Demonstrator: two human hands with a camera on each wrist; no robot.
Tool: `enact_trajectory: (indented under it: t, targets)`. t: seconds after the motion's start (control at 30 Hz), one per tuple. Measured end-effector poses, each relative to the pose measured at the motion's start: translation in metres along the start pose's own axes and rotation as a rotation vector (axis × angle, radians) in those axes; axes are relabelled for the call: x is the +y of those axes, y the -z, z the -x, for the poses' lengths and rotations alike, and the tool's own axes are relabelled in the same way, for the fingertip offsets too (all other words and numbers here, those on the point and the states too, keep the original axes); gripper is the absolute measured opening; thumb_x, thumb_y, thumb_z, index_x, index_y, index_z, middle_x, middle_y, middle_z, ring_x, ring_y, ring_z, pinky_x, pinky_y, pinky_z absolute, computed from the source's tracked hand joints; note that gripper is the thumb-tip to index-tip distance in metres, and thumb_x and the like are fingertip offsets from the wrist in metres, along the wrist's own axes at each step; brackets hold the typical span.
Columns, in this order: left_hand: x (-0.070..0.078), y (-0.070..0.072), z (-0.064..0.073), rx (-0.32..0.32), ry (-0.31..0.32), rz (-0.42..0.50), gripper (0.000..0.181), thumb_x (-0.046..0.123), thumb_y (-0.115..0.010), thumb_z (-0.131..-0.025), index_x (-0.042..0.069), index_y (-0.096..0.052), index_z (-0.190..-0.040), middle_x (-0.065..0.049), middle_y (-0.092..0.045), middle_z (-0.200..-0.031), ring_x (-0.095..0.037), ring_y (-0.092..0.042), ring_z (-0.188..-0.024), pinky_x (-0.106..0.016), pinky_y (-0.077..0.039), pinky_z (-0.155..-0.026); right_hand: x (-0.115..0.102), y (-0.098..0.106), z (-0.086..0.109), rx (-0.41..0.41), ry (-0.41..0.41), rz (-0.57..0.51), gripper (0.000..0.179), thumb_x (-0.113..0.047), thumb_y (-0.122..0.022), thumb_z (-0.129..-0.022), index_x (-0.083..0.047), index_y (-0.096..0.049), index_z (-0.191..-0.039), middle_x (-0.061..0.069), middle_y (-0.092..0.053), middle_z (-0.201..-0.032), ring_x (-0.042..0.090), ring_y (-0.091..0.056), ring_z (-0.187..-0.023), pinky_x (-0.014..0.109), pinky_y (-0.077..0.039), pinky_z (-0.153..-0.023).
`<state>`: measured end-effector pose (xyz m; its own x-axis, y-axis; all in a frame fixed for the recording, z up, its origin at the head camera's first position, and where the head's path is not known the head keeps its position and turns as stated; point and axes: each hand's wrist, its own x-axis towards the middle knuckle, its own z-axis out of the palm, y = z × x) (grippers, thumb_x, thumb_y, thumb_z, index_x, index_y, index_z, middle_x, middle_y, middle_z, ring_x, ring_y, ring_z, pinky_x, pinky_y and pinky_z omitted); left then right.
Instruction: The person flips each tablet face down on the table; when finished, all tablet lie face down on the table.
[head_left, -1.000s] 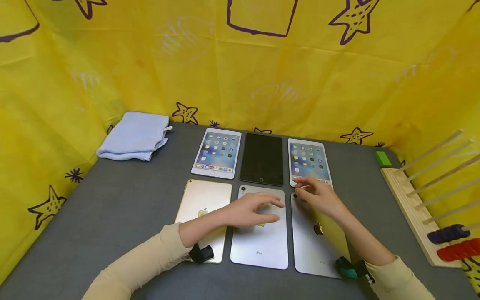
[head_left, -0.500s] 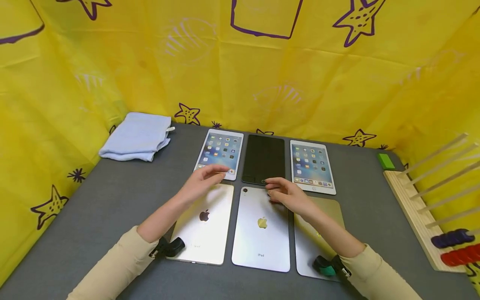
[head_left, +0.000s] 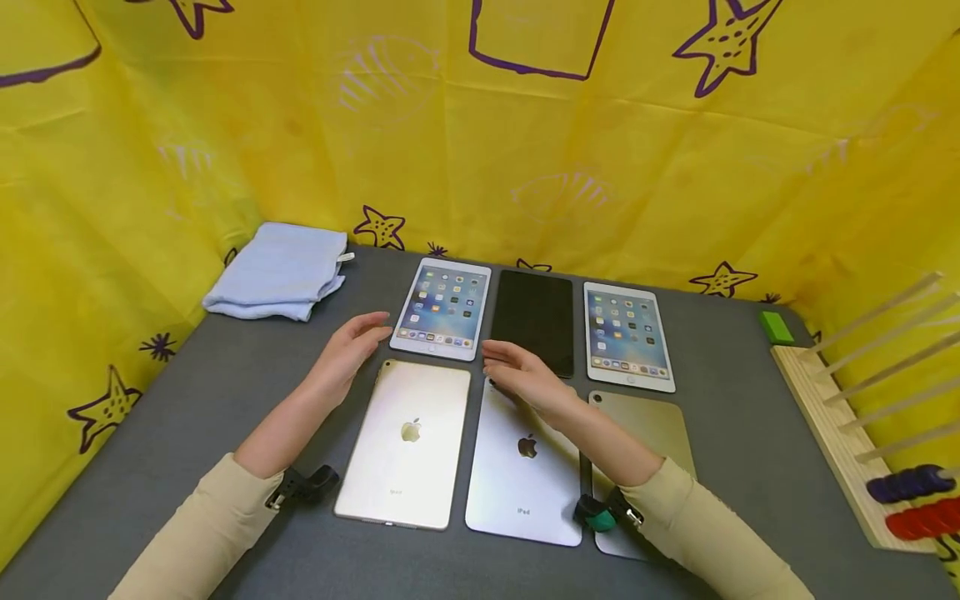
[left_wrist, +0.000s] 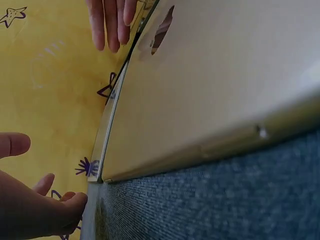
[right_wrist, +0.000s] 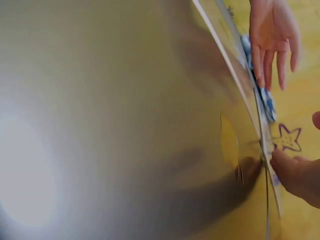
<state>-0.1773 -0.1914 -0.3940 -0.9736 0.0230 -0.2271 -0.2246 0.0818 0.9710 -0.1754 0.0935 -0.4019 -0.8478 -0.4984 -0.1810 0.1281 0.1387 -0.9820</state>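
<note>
White lit-screen tablet (head_left: 441, 308) sits between fingertips of left hand (head_left: 348, 357) (extended, bit spread) and right hand (head_left: 527, 380) (extended, close together), can't tell if touching. Silver tablet (head_left: 517, 483) lies under right hand. Only right wrist view catches hand reflections (right_wrist: 210, 65) in shiny back.

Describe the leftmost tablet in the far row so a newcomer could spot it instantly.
On the grey table, follow the far row of tablets to its left end, nearest the folded blue cloth. The white-framed tablet there shows icons, unlike the dark tablet beside it, and lies between the left hand and right hand, unlike its look-alike at the right end.
</note>
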Motion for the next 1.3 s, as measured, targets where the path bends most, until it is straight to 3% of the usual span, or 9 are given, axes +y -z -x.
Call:
enact_trajectory:
  t: [0.13,0.3,0.6,0.77,0.87,0.93,1.1,1.3]
  targets:
    - [-0.001,0.003,-0.001,-0.014,0.055,0.065,0.057,0.014,-0.046,-0.102,-0.004,-0.024,-0.151,-0.022,-0.025,-0.155,-0.029,-0.026,-0.142,-0.037,-0.023,-0.116,-0.001,-0.011,-0.016,0.024,-0.039,-0.066,0.058,-0.007,-0.051,-0.098,0.005,-0.027,-0.149,0.022,-0.031,-0.153,0.033,-0.032,-0.140,0.044,-0.027,-0.114]
    - [-0.005,0.001,-0.002,-0.014,0.077,0.102,0.059,0.012,-0.046,-0.102,-0.006,-0.019,-0.152,-0.024,-0.024,-0.155,-0.029,-0.027,-0.141,-0.035,-0.025,-0.115,-0.001,-0.019,-0.032,0.089,-0.081,-0.123,0.062,-0.005,-0.051,-0.097,0.007,-0.022,-0.150,0.021,-0.026,-0.156,0.030,-0.025,-0.144,0.041,-0.021,-0.116]
    - [0.000,0.000,-0.009,-0.049,0.164,0.126,0.065,0.019,-0.044,-0.103,-0.002,-0.011,-0.154,-0.019,-0.021,-0.157,-0.029,-0.028,-0.140,-0.034,-0.032,-0.111,-0.007,-0.025,-0.035,0.116,-0.113,-0.135,0.065,-0.007,-0.052,-0.097,0.008,-0.020,-0.151,0.020,-0.024,-0.157,0.027,-0.022,-0.145,0.040,-0.020,-0.116]
    - [0.003,0.004,-0.015,-0.071,0.184,0.154,0.065,0.021,-0.047,-0.101,-0.007,-0.017,-0.151,-0.023,-0.024,-0.155,-0.028,-0.033,-0.137,-0.031,-0.037,-0.108,-0.008,-0.024,-0.034,0.105,-0.118,-0.105,0.066,-0.008,-0.053,-0.097,0.006,-0.020,-0.152,0.018,-0.023,-0.157,0.026,-0.020,-0.145,0.040,-0.020,-0.116]
    - [0.002,0.005,-0.019,-0.062,0.193,0.159,0.056,0.020,-0.047,-0.100,-0.008,-0.030,-0.146,-0.021,-0.035,-0.147,-0.021,-0.045,-0.124,-0.027,-0.041,-0.103,-0.008,-0.023,-0.034,0.095,-0.120,-0.098,0.067,-0.008,-0.053,-0.096,0.006,-0.019,-0.152,0.018,-0.022,-0.158,0.026,-0.019,-0.145,0.039,-0.020,-0.116]
    - [0.001,0.005,-0.022,-0.066,0.184,0.151,0.052,0.018,-0.046,-0.101,-0.009,-0.034,-0.144,-0.019,-0.038,-0.143,-0.015,-0.047,-0.114,-0.026,-0.041,-0.102,-0.008,-0.023,-0.034,0.096,-0.126,-0.092,0.067,-0.009,-0.054,-0.096,0.006,-0.019,-0.152,0.018,-0.021,-0.158,0.026,-0.019,-0.146,0.039,-0.019,-0.116]
    - [0.000,0.003,-0.022,-0.092,0.099,0.113,0.051,0.013,-0.043,-0.104,-0.011,-0.030,-0.146,-0.023,-0.034,-0.149,-0.010,-0.050,-0.110,-0.031,-0.036,-0.108,-0.008,-0.025,-0.034,0.094,-0.141,-0.118,0.068,-0.007,-0.054,-0.095,0.006,-0.019,-0.152,0.020,-0.025,-0.156,0.027,-0.023,-0.144,0.041,-0.020,-0.116]
    - [0.004,-0.007,-0.021,0.026,-0.037,0.027,0.050,0.009,-0.060,-0.097,-0.007,-0.043,-0.141,-0.018,-0.051,-0.125,-0.006,-0.058,-0.094,-0.023,-0.049,-0.091,-0.008,-0.029,-0.035,0.085,-0.099,-0.112,0.068,-0.002,-0.052,-0.093,0.010,-0.017,-0.150,0.024,-0.032,-0.152,0.030,-0.034,-0.139,0.042,-0.024,-0.115]
